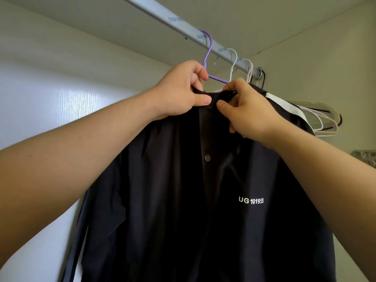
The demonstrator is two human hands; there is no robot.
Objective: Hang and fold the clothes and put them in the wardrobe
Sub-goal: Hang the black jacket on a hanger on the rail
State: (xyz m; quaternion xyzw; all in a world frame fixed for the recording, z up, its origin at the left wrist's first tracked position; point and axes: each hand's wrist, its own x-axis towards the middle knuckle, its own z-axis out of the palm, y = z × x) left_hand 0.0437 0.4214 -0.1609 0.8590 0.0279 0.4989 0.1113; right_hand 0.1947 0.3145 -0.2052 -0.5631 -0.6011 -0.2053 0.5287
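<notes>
Left hand (183,88), reaching in on a bare forearm from 8 o'clock, pinches the collar of the dark navy snap-front jacket (162,200) between thumb and curled fingers. Its upper fingers sit against the neck of the purple wire hanger (208,49); whether they grip that wire too cannot be made out. Right hand (247,112), coming in from 4 o'clock, nips the other side of the collar, thumb tip close to the left thumb, its fingers partly hidden behind the cloth.

The jacket hangs at the centre, inside the wardrobe, and fills the frame toward 6 o'clock. Its hem is cut off by the bottom edge, and one sleeve runs out of view at 7 o'clock. A round silver snap button (207,157) shows just below the hands, with white lettering "UG 101953" (250,200) at 4 o'clock from it.

The purple hanger's shoulders are hidden under the cloth, apart from a short bar between the hands. Its hook sits over the grey metal rail (179,23), which runs from 12 toward 2 o'clock; the blue print on it is upside down and only partly legible. Farther along, a bunch of empty white, beige and black hangers (317,117) overlaps at 2 o'clock, so their number is unclear. A shiny metal fitting (364,156) at 3 o'clock is cut off by the edge. Pale wardrobe walls (50,58) close the view.
</notes>
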